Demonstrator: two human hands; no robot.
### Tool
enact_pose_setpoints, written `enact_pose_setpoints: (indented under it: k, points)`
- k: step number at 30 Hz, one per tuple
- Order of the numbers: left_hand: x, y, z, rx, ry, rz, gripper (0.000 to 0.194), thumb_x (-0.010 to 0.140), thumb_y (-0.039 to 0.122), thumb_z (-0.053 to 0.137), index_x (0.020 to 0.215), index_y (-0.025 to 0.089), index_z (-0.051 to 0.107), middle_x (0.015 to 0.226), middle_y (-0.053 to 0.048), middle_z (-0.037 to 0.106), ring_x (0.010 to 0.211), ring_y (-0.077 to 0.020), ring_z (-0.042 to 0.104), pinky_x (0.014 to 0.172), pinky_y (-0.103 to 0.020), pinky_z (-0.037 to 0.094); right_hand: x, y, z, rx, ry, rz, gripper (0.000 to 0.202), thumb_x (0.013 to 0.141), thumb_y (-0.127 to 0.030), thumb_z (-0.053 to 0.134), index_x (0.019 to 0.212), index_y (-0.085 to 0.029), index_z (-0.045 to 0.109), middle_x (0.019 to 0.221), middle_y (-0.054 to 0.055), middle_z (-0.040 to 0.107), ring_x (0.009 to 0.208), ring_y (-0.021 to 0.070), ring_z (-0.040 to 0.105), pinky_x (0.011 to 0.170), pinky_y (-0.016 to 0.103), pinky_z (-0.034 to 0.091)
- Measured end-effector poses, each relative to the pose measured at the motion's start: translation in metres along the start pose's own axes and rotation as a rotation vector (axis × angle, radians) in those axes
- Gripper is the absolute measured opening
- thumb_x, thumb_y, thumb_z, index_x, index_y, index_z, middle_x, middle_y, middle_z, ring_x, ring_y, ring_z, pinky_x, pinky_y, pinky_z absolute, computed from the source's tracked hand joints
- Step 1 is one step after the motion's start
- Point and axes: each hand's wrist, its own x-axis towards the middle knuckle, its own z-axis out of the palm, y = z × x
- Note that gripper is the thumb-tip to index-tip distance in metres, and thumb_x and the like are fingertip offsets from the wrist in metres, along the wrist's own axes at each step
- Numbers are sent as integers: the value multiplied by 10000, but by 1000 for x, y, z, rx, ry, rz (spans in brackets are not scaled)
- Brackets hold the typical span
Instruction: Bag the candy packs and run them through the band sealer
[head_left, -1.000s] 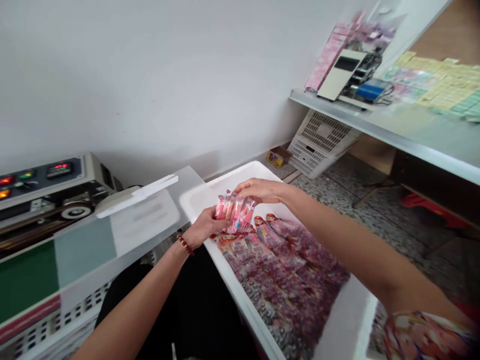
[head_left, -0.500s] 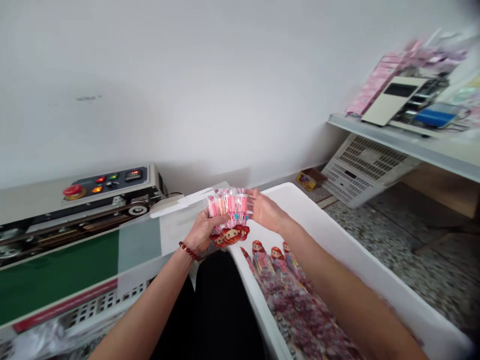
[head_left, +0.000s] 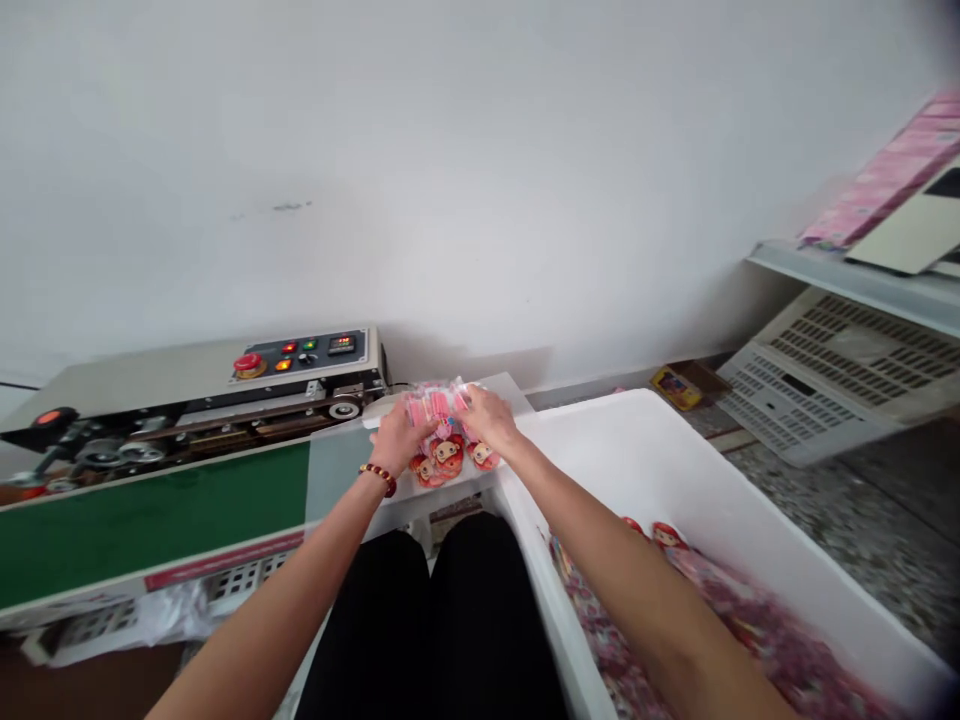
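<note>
Several clear packets [head_left: 448, 455] with pink contents and red-haired cartoon heads lie fanned together over the white end of the machine's table, heads toward me. My left hand [head_left: 400, 437], a beaded bracelet at its wrist, is closed on the left part of the bunch with the thumb on top. From the other side my right hand [head_left: 489, 415] grips the rightmost packet [head_left: 481, 456] near its upper end. What the fingers do underneath is hidden. More such packets [head_left: 667, 535] fill the bottom of a white tub [head_left: 607, 425] to the right, partly behind my right forearm.
At the left stands a machine with a control panel [head_left: 319, 350], a red stop button [head_left: 249, 365] and a green belt [head_left: 165, 515]. A pale crate [head_left: 799, 385] leans under a shelf [head_left: 862, 275] at the right. A small yellow box [head_left: 677, 388] sits on the floor.
My view has turned left. The bunch has moved from beside the tub's rim onto the white table end and spread out. My right hand has gone from spread fingers to gripping a packet.
</note>
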Motion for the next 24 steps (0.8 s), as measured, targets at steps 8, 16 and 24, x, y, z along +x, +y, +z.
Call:
enact_pose_setpoints:
  k: [8, 16, 24]
  points:
    - [-21, -28, -5, 352, 241, 163, 586, 971, 428, 497, 1484, 148, 458, 1499, -234, 484, 1327, -385, 468, 1028, -579, 431, -14, 8, 16, -388, 119, 22, 771, 959, -531, 590, 1559, -117, 338, 1606, 247, 310, 1492, 403, 247, 1159, 687, 207]
    - [-42, -47, -11, 555, 109, 297, 422, 1015, 254, 370, 1376, 227, 588, 1463, -127, 584, 1405, -333, 457, 1131, -610, 309, -20, -19, 33, -429, -93, -474, 455, 1051, -321, 426, 1502, -268, 462, 1618, 91, 376, 1515, 291, 264, 1205, 699, 54]
    - [-40, -58, -35, 548, 187, 258, 355, 991, 231, 411, 1242, 209, 661, 1397, -134, 632, 1357, -329, 489, 1109, -569, 337, -20, -11, 23, -476, -106, -479, 317, 1012, -269, 473, 1282, -245, 637, 1534, 108, 483, 1467, 327, 341, 1185, 713, 113]
